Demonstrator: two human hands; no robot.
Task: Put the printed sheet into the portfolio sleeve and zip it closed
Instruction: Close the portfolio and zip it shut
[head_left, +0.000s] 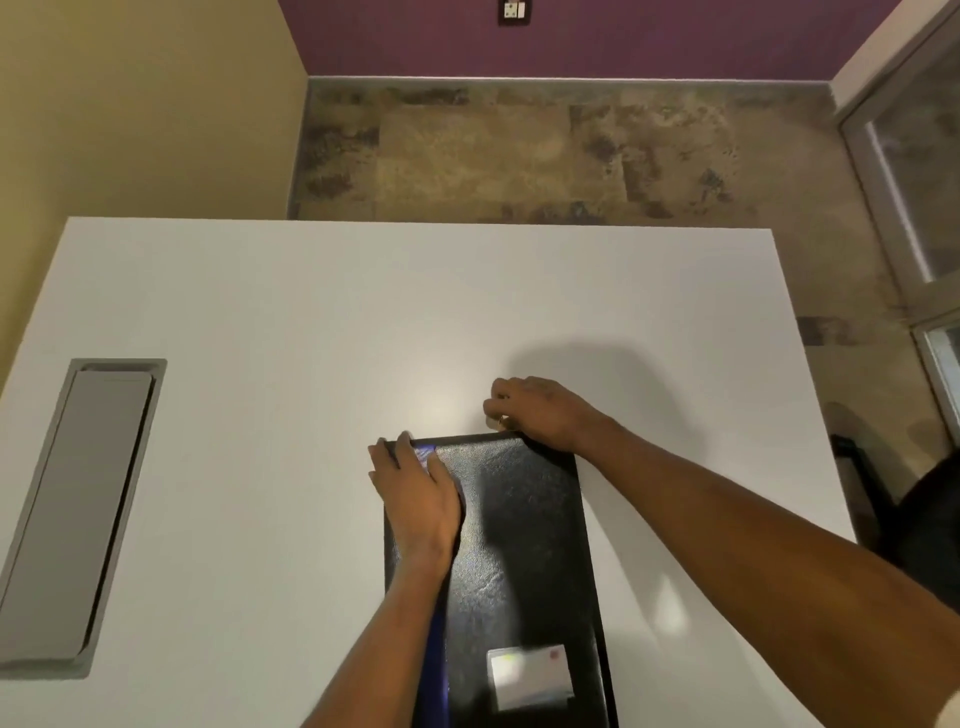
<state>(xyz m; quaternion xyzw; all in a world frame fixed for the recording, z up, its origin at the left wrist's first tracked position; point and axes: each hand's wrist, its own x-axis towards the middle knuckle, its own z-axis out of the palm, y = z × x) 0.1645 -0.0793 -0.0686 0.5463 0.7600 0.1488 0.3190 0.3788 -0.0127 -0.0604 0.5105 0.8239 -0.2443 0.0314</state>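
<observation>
Black leathery portfolio sleeve — flat, white card

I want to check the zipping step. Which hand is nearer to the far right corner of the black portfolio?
Right. The right hand sits at the far right corner of the black portfolio, fingers curled at its edge. The left hand lies flat on the far left part of the cover.
</observation>
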